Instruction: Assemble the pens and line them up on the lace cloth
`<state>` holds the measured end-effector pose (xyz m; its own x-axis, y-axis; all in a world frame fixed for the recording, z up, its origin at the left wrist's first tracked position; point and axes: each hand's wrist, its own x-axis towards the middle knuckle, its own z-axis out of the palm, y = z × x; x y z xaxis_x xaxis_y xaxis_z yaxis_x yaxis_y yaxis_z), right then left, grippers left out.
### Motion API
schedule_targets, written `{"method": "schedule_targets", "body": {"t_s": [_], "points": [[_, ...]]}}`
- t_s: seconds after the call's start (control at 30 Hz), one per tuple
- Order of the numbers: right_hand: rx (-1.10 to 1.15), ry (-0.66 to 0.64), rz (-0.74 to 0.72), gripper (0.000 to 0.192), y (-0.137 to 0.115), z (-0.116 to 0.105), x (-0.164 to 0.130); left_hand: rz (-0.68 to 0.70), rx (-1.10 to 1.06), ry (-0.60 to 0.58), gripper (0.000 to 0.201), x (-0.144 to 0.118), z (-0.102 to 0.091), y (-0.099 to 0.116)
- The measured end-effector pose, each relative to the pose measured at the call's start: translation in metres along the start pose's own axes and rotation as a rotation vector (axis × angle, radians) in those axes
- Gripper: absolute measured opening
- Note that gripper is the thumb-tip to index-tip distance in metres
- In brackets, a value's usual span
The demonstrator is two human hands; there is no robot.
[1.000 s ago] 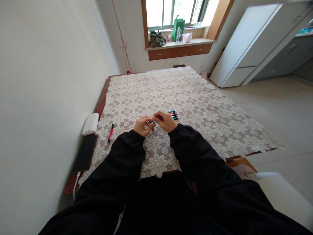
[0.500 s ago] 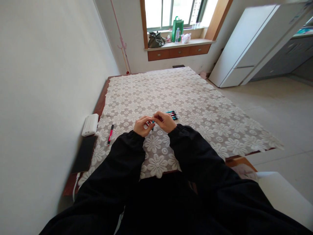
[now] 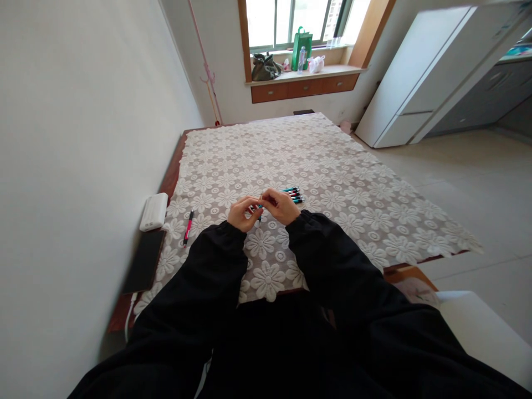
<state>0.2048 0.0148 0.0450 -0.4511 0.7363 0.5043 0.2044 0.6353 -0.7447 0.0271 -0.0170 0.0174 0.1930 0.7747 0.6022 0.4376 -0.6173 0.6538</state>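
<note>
My left hand (image 3: 242, 215) and my right hand (image 3: 281, 206) meet above the table, fingertips pinched together. Between them is a slim pen (image 3: 260, 207), with a bit of blue and a dark end showing below the fingers. Most of it is hidden by the fingers. Just beyond my right hand, several pens (image 3: 296, 195) with blue, red and black parts lie side by side on the lace tablecloth (image 3: 266, 244). Off to the left of my left hand, a red and black pen (image 3: 188, 228) lies alone on the cloth.
Along the table's left edge sit a white box-like device (image 3: 153, 212) and a dark flat object (image 3: 144, 260), with a white cable (image 3: 130, 317) beside it. A white wall (image 3: 83, 166) borders that side. A white chair (image 3: 477, 327) stands at the lower right.
</note>
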Motion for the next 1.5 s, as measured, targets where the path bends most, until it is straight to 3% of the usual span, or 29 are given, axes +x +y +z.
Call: {"method": "schedule_targets", "body": {"t_s": [0.13,0.63,1.5], "points": [[-0.004,-0.001,0.002,0.027,0.0026,0.0008,0.0000,0.002,0.006,-0.054,0.013,-0.0006,0.0003,-0.0011],[-0.003,-0.012,0.005,0.027,0.0024,0.0006,-0.0006,0.025,0.003,0.000,0.015,-0.0018,0.0013,-0.0011],[0.010,-0.015,0.015,0.031,-0.0002,0.0007,-0.0004,0.005,0.032,-0.054,0.013,0.0002,0.0001,0.0002]]}}
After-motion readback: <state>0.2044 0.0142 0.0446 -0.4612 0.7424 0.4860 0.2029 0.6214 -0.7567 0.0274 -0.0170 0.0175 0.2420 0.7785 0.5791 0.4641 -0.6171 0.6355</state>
